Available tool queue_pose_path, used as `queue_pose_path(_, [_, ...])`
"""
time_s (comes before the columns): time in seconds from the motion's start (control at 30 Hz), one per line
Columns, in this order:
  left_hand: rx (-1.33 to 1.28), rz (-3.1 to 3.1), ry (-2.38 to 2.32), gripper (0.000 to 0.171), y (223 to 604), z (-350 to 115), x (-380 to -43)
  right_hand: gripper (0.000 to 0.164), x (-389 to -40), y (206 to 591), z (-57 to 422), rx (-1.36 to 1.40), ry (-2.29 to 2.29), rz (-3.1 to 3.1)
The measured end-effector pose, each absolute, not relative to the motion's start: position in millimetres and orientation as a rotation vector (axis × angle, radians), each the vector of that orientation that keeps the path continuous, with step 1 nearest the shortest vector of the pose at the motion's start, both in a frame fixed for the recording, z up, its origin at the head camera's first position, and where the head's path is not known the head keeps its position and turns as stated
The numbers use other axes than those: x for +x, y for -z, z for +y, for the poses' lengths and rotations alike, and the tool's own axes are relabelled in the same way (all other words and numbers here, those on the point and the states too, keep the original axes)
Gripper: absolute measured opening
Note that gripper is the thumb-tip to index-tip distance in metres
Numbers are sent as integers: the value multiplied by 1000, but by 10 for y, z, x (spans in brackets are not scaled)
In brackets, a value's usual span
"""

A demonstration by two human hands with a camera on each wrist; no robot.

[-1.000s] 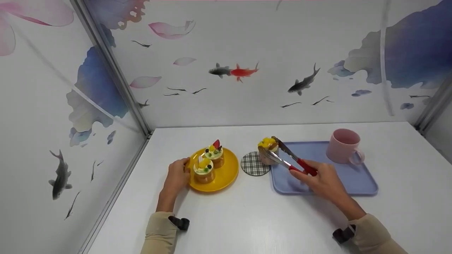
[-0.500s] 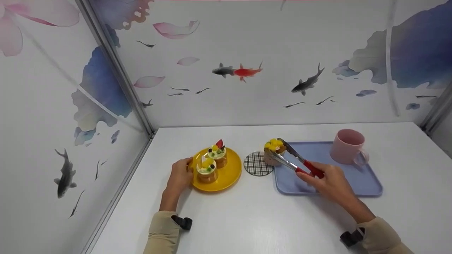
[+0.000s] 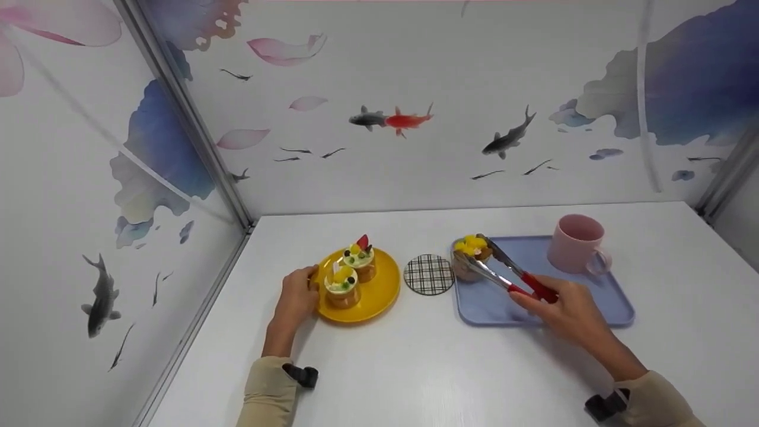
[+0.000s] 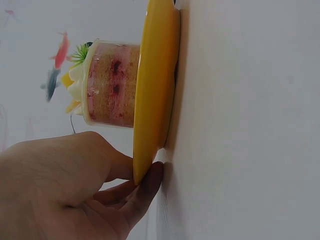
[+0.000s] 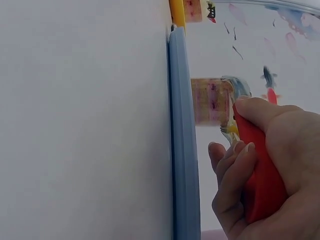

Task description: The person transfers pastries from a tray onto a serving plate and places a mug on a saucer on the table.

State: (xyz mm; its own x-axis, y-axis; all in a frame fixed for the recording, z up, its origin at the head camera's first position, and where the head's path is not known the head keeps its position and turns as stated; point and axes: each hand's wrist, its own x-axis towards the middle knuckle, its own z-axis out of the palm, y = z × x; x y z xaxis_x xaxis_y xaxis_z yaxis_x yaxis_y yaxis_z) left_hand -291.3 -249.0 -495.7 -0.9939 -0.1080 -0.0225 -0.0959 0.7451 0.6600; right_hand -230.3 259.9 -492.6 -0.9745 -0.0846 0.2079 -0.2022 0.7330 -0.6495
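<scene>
My left hand (image 3: 298, 296) pinches the left rim of a yellow plate (image 3: 384, 290), thumb on top and fingers beneath in the left wrist view. Two dessert cups stand on that plate: one with a strawberry (image 3: 359, 256), a nearer one with yellow fruit (image 3: 341, 284). Red-handled metal tongs (image 3: 538, 287) are in my right hand (image 3: 570, 311). Their tips grip a third dessert cup (image 3: 471, 244), topped with yellow fruit pieces, at the left end of the blue tray (image 3: 492, 311). Whether its base touches the tray I cannot tell.
A pink mug (image 3: 574, 240) stands on the tray's right back part, its handle to the right. Between plate and tray lies a round checked coaster (image 3: 428, 274). A patterned wall (image 3: 379, 172) closes off the back of the white table (image 3: 391, 379).
My right hand has carried the tongs and the third dessert cup rightward, off the coaster's edge and over the tray. My left hand stays at the plate.
</scene>
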Motion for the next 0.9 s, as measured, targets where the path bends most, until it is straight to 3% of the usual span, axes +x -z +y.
queue_pose_path(0.2, [178,-2922,1104,52,4958,-2460,-2911,61,-2304,4912,2647,189,-1046,-2812])
queue_pose_path(0.9, [237,-2929,1116,54,4965,-2469,-2932,77,-2382,4947,2664,83,-1099,-2911])
